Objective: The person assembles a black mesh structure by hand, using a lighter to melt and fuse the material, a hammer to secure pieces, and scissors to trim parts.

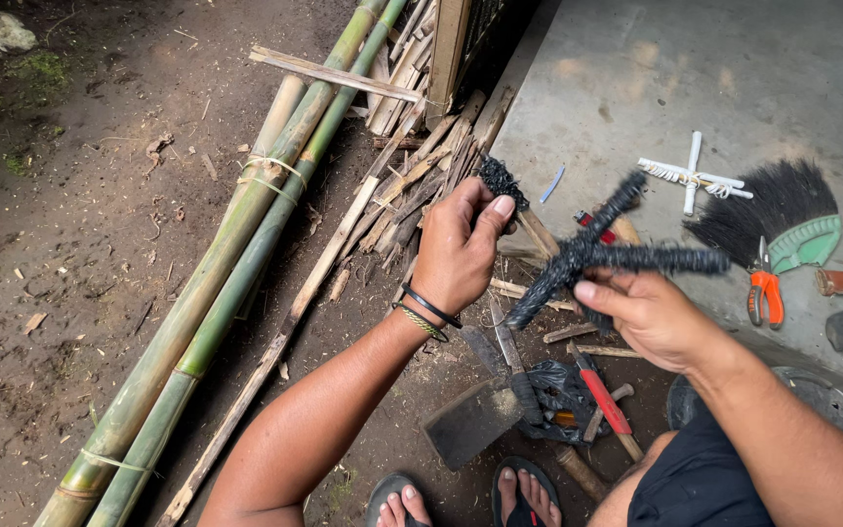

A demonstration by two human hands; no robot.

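dirt ground (80,244), hands on fuzzy black wrapped cross (617,256)

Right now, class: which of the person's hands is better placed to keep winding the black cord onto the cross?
Left. The left hand already pinches the black cord, while the right hand steadies the cross.

The cross (607,256) is wrapped in rough, matt black fibre. At nine o'clock lie smooth green bamboo poles (236,263). The pliers (764,290) have glossy orange plastic handles.

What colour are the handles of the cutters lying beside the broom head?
Orange, on the cutters next to the green-based broom head; the head view shows it.
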